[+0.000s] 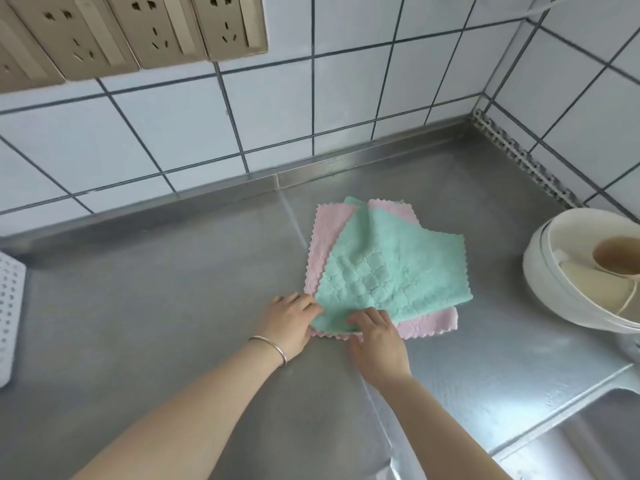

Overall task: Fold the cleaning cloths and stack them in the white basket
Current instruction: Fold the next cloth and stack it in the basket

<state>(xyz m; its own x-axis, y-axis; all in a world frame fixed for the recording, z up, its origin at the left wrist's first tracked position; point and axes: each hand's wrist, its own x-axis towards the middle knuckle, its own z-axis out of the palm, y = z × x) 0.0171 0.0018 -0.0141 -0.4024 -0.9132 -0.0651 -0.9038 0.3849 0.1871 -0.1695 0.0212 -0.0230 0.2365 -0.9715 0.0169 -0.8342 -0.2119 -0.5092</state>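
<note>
Both grips worked the near edge of the green cloth: the left hand pinched its near corner, while the right hand lay on the hem, its hold not clear, likely to lift it for folding. It lay unfolded atop pink cloths on the steel table. A white basket sat at the far left, a white bowl at the right. No writing was readable.
</note>
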